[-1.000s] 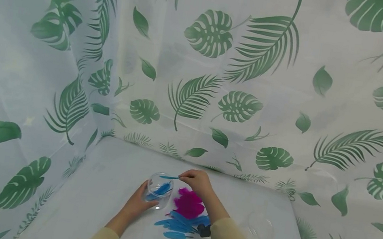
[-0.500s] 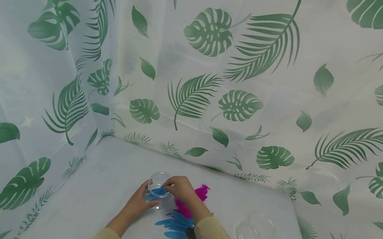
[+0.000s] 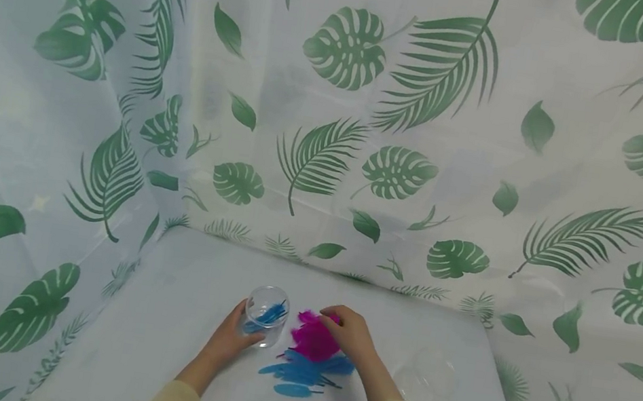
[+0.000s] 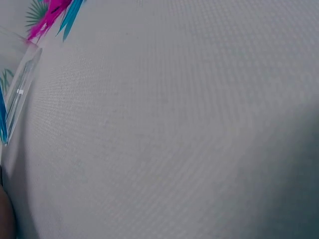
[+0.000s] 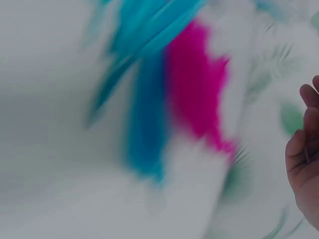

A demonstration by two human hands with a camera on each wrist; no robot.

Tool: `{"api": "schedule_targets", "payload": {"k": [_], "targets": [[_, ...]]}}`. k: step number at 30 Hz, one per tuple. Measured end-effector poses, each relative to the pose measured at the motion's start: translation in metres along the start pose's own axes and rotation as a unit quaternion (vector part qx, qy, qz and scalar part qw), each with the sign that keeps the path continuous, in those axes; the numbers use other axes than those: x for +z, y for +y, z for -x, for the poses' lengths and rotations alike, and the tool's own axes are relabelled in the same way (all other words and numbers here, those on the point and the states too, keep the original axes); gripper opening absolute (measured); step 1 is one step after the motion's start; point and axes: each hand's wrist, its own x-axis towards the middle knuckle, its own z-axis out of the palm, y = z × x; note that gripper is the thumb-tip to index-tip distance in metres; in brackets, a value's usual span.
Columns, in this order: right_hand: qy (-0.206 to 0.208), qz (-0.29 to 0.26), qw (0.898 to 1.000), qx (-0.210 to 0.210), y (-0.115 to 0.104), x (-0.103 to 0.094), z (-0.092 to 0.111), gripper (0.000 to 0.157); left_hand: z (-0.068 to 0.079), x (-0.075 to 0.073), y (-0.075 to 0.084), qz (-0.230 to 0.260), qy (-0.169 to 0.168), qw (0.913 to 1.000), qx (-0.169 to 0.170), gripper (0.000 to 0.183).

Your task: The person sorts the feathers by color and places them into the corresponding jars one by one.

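My left hand (image 3: 230, 340) grips a clear plastic cup (image 3: 268, 335) from its left side, fingers behind and thumb in front. Several blue feathers (image 3: 268, 316) lie inside the cup; its wall also shows at the edge of the left wrist view. To the right of the cup is a heap of magenta feathers (image 3: 314, 340), with a pile of blue feathers (image 3: 301, 367) just in front of it. My right hand (image 3: 353, 334) is over the right side of the magenta heap. Its fingers (image 5: 310, 129) are loosely bent in the right wrist view, and nothing shows between them.
Two clear round plastic pieces (image 3: 426, 379), faint against the white tabletop (image 3: 193, 278), lie to the right. A leaf-printed curtain (image 3: 318, 227) hangs along the back and left sides of the table. Dark wrist mounts show near both sleeves.
My right hand brought a blue feather into the cup, released it there, and moved back right to the magenta feathers. The left hand has kept its grip on the cup.
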Motion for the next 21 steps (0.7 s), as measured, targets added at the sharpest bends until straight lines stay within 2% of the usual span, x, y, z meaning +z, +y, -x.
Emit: {"api": "schedule_targets", "payload": {"k": [2,5,8,10,12,17,21], "targets": [[-0.014,0.008,1.000,0.015,0.021,-0.002,0.017,0.024,0.000,0.001,-0.002,-0.003,0.001,1.0000,-0.001,0.104],[-0.051,0.016,0.998,0.012,0.045,0.002,0.042,0.031,-0.001,0.002,-0.003,-0.006,0.003,1.0000,-0.003,0.104],[-0.086,0.039,0.996,-0.004,0.061,0.018,0.065,0.036,-0.002,0.002,-0.003,-0.009,0.006,0.9999,-0.004,0.102],[-0.091,0.058,0.994,-0.015,0.067,0.032,0.075,0.034,-0.002,0.001,-0.001,-0.007,0.007,0.9999,-0.004,0.101],[-0.077,0.072,0.994,-0.014,0.070,0.043,0.083,0.027,-0.002,0.000,0.000,-0.006,0.006,0.9999,-0.005,0.101],[-0.002,0.070,0.998,0.000,0.073,0.061,0.089,0.010,-0.001,0.000,0.003,0.002,0.010,0.9999,0.001,0.101],[0.006,0.053,0.998,0.030,0.075,0.067,0.090,0.009,0.001,0.002,0.002,-0.008,0.011,0.9999,0.004,0.099]]}}
